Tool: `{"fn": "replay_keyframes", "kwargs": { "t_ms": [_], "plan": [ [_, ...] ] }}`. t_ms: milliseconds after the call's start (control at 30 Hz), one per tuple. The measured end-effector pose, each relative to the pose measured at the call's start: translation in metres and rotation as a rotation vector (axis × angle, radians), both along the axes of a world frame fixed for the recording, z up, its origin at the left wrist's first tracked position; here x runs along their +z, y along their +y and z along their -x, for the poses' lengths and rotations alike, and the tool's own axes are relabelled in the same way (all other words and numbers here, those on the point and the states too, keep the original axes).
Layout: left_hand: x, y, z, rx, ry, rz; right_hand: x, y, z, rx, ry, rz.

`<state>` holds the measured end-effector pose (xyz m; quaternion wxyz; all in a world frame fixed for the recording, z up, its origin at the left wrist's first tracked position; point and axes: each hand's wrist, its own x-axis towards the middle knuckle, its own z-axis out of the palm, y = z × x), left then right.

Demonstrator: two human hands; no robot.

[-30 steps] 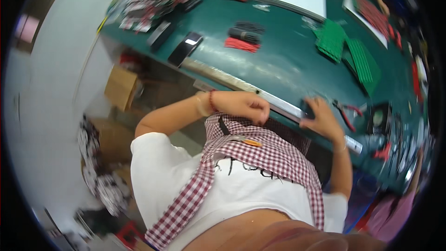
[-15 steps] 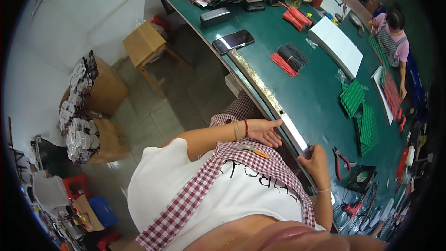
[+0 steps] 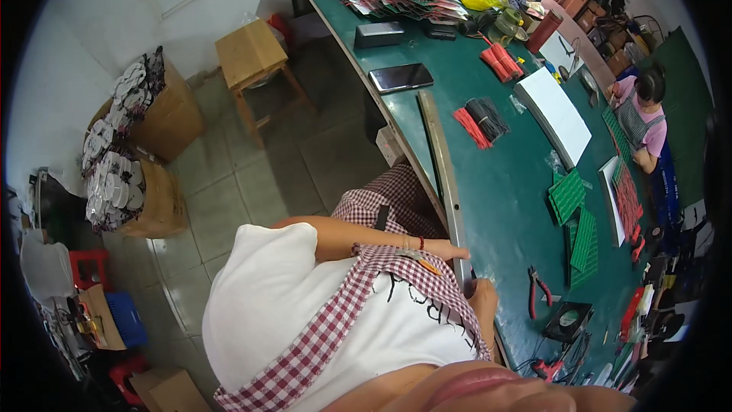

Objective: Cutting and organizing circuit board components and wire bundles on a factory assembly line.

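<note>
A long, square metal bar (image 3: pixel 440 152) lies along the near edge of the green table. Its far part looks brownish and its near part is bare silver. My left hand (image 3: pixel 445 250) is closed at the bar's near part, the thumb reaching over it. Its other fingers are mostly hidden. Just nearer to me, my right hand (image 3: pixel 482 299) is curled round the bar's near end, partly hidden behind my checked apron (image 3: pixel 450 286).
On the green table (image 3: pixel 496 206) are a phone (image 3: pixel 401 77), red and black strips (image 3: pixel 486 118), white sheets (image 3: pixel 557 114), green pieces (image 3: pixel 583 236), pliers (image 3: pixel 538 290) and a black fan (image 3: pixel 569 322). Another person (image 3: pixel 644 111) works opposite. A wooden stool (image 3: pixel 252 53) and cartons (image 3: pixel 164 198) stand left.
The bar has turned, its far end now farther in from the table edge. My left hand has gone from open, palm up, to closed at the bar. My view has shifted.
</note>
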<state>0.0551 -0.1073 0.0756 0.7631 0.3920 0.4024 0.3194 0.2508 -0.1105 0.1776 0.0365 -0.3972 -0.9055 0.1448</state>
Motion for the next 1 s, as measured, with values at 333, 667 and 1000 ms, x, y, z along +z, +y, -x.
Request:
{"fn": "replay_keyframes", "kwargs": {
  "t_ms": [333,667,1000],
  "plan": [
    [0.044,-0.058,-0.003,0.114,0.064,-0.430,0.040,-0.060,-0.003,-0.476,-0.214,0.364],
    [0.137,-0.066,0.157,0.545,-0.180,-0.432,0.035,-0.049,0.011,-0.072,0.124,0.556],
    [0.159,-0.068,0.358,0.928,-0.149,-0.405,0.073,-0.012,0.200,0.029,0.282,0.541]
  ]
}}
